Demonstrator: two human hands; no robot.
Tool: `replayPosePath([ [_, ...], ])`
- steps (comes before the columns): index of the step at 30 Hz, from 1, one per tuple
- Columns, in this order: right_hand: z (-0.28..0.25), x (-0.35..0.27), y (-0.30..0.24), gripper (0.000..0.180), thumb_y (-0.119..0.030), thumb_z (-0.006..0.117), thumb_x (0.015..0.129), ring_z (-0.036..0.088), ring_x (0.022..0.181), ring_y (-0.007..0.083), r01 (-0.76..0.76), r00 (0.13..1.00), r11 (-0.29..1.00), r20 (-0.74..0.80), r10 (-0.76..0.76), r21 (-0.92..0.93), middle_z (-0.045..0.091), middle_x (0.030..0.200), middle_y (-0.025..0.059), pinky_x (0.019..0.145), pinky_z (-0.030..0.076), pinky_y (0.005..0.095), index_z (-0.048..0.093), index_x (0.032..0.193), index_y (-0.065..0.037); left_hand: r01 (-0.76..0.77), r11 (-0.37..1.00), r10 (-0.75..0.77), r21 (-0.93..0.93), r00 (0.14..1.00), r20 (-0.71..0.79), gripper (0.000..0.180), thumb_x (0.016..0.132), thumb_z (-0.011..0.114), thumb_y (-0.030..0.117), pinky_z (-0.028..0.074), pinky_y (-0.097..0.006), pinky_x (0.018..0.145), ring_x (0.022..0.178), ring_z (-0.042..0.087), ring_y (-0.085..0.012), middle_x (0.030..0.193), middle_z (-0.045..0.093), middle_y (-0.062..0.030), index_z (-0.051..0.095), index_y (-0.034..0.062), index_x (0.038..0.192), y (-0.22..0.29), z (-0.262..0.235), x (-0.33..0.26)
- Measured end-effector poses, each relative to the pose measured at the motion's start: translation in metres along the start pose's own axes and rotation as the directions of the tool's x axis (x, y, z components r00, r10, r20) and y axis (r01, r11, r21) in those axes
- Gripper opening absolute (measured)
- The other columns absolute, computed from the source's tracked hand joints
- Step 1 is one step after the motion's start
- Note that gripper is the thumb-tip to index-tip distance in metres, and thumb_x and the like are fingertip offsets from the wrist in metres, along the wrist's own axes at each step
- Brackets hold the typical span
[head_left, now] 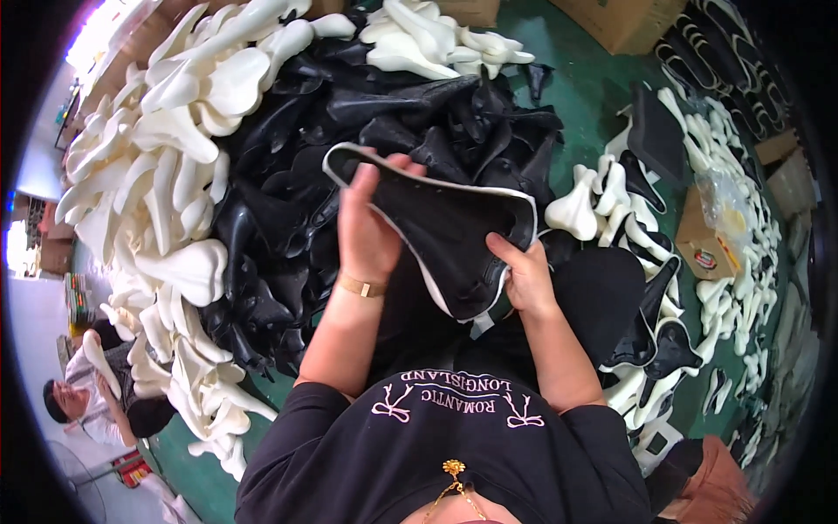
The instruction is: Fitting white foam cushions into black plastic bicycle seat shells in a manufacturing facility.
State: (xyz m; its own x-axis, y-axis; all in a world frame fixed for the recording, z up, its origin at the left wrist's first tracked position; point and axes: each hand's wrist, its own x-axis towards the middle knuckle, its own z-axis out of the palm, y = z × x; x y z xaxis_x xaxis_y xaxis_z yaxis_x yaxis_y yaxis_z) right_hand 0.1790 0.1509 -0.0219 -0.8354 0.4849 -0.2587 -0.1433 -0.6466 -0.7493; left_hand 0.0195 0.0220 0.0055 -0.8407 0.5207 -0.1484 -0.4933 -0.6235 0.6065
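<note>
A bicycle saddle is in both hands, its black plastic underside facing me and white foam showing along its rim. Its narrow nose points to the upper left, the broad rear to the lower right. My left hand closes on the nose end, thumb on the near side and fingertips showing past the far edge. With its thumb on the black shell, my right hand grips the broad end; its other fingers are mostly hidden behind. Just beyond the saddle lies a heap of black plastic saddle shells.
White foam saddle pads pile high on the left. On the right are saddles with white edges, a cardboard box and more white pads. One co-worker sits at lower left; another person's clothing shows at lower right.
</note>
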Motion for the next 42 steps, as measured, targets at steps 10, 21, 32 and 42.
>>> replayPosePath([
  [10, -0.024, -0.003, -0.073, 0.051, -0.005, 0.077, 0.073, 0.061, 0.089, 0.0137, 0.238, 0.941, 0.849, -0.105, -0.323, -0.472, 0.065, 0.101, 0.0051, 0.082, 0.049, 0.0295, 0.057, 0.120, -0.001, -0.189, 0.855, 0.019, 0.482, 0.942, 0.335, 0.036, 0.098, 0.051, 0.020, 0.050, -0.034, 0.089, 0.103, 0.061, -0.0228, 0.114, 0.060, -0.0148, 0.042, 0.0031, 0.129, 0.027, 0.009, 0.012],
  [21, -0.332, 0.012, -0.191, 0.040, -0.017, 0.064, 0.088, 0.059, 0.109, 0.0289, 0.411, 0.563, 0.899, -0.818, -0.120, 0.151, 0.062, 0.113, 0.0153, 0.096, 0.049, 0.0406, 0.051, 0.118, 0.006, 0.274, 0.779, -0.118, 0.564, 0.947, -0.297, 0.022, 0.093, 0.058, 0.016, 0.054, -0.029, 0.077, 0.092, 0.063, -0.0156, 0.104, 0.063, -0.0061, 0.056, 0.0065, 0.113, 0.030, -0.148, 0.032],
  [32, -0.201, 0.114, -0.160, 0.039, -0.020, 0.059, 0.090, 0.062, 0.082, 0.0144, -0.278, 0.902, 0.767, -0.433, 0.000, -0.579, 0.064, 0.098, 0.0064, 0.069, 0.052, 0.0264, 0.053, 0.124, -0.002, 0.048, -0.281, 0.403, 0.959, 0.912, 0.073, 0.060, 0.073, 0.076, 0.016, 0.040, -0.043, 0.099, 0.116, 0.049, -0.0300, 0.127, 0.048, -0.0178, 0.048, 0.0068, 0.126, -0.008, -0.251, 0.070],
  [42, -0.015, 0.208, -0.034, 0.032, -0.011, 0.066, 0.084, 0.064, 0.086, 0.0153, 0.225, 0.947, 0.372, 0.292, 0.135, -0.901, 0.066, 0.096, 0.0064, 0.071, 0.052, 0.0270, 0.061, 0.116, -0.006, 0.184, -0.525, 0.118, 0.831, 0.983, -0.143, 0.058, 0.068, 0.071, 0.020, 0.049, -0.043, 0.088, 0.104, 0.059, -0.0326, 0.115, 0.057, -0.0120, 0.053, 0.0132, 0.124, 0.039, -0.233, 0.103],
])
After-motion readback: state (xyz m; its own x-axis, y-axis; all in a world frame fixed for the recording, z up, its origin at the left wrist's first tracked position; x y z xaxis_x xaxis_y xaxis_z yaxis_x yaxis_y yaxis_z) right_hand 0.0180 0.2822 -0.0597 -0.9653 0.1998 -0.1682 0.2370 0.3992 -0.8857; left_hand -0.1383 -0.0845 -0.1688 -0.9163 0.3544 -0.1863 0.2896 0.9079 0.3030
